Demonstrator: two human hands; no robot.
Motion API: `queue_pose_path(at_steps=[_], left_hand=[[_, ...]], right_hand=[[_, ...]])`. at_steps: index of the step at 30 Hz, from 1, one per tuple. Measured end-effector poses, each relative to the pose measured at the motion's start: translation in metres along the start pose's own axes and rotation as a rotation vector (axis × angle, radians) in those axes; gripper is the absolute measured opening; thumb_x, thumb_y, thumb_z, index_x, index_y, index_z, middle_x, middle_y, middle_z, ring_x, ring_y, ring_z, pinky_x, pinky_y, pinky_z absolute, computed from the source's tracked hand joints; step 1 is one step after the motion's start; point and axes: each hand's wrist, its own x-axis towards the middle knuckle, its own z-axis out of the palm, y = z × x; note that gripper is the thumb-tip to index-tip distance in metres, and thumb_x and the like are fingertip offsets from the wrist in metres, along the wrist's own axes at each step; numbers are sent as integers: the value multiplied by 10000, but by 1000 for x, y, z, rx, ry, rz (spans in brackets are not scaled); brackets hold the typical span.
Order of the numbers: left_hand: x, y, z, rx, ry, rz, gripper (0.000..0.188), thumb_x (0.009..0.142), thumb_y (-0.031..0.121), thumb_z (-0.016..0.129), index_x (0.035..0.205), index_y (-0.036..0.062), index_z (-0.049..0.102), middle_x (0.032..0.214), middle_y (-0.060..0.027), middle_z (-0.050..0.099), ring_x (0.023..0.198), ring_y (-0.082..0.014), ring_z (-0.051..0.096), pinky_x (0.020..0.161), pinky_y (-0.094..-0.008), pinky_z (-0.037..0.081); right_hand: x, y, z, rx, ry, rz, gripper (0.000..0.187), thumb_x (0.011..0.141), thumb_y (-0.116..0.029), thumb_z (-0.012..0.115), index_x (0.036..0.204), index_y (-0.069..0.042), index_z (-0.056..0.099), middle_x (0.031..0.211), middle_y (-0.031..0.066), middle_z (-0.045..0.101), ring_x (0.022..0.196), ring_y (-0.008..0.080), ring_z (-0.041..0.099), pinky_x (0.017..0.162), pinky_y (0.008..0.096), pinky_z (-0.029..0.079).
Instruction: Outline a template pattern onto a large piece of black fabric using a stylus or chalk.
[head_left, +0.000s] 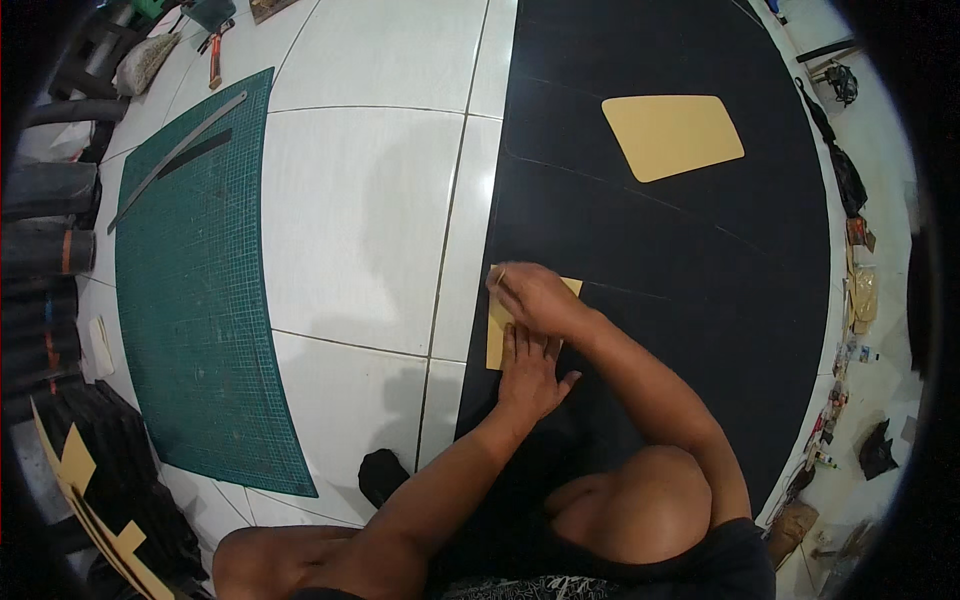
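Note:
A small tan card piece (pixel 496 345) lies near the left edge of a large black sheet (pixel 640 240). My left hand (pixel 532 375) presses flat on it, fingers stretched out and thumb apart. Just beyond, my right hand (pixel 540 298) is closed over the card's far left corner. Its fingertips are pinched and slightly blurred; what they hold is too small to make out. Farther off to the right, a larger tan card with rounded corners (pixel 675 138) rests on the same sheet, which bears thin pale lines.
A green cutting mat (pixel 205 300) lies on white tiles at left, with a steel ruler (pixel 180 158) on it. Dark rolls (pixel 45 250) and tan card pieces (pixel 78 462) line the left side. Small items and a black bag (pixel 877 450) run along the right.

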Motion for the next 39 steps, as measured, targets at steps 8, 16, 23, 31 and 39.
queue_pose_path(at_steps=[8, 16, 23, 31, 39], left_hand=[[1, 1, -1, 45, -44, -45, 912, 946, 650, 541, 1572, 15, 350, 1629, -294, 216, 1540, -459, 158, 1256, -551, 121], [0, -2, 0, -12, -7, -7, 943, 948, 634, 558, 1558, -50, 333, 1620, -330, 206, 1536, -493, 129, 1245, -579, 129], [-2, -3, 4, -28, -3, 2, 893, 960, 626, 542, 1554, -17, 363, 1609, -313, 244, 1521, -497, 174, 1245, -588, 126], [-2, -6, 6, -454, -110, -62, 785, 942, 556, 607, 1522, 53, 439, 1521, -220, 471, 1449, -426, 366, 1199, -583, 257], [-2, -3, 0, -10, -4, 8, 885, 949, 640, 545, 1557, 19, 378, 1597, -289, 292, 1498, -483, 239, 1241, -580, 163]], right_hand=[[17, 1, -9, -9, 95, 191, 198, 1019, -196, 589, 1092, -20, 642, 1017, 186, 710, 948, 388, 694, 856, 461, 550], [13, 3, -3, -47, 119, 162, 199, 1025, -200, 585, 1112, -29, 636, 1044, 176, 717, 958, 380, 702, 852, 458, 559], [3, 5, 0, -80, 101, 125, 197, 983, -158, 600, 1121, -23, 637, 1071, 174, 715, 1022, 373, 694, 888, 456, 561], [-46, -25, 14, -58, -220, -165, 145, 948, -145, 608, 1034, -48, 673, 999, 157, 707, 983, 369, 676, 895, 486, 512], [-16, -8, -1, 223, 224, 386, 256, 1006, -166, 586, 1174, -11, 702, 1147, 176, 721, 1062, 362, 697, 953, 417, 539]])
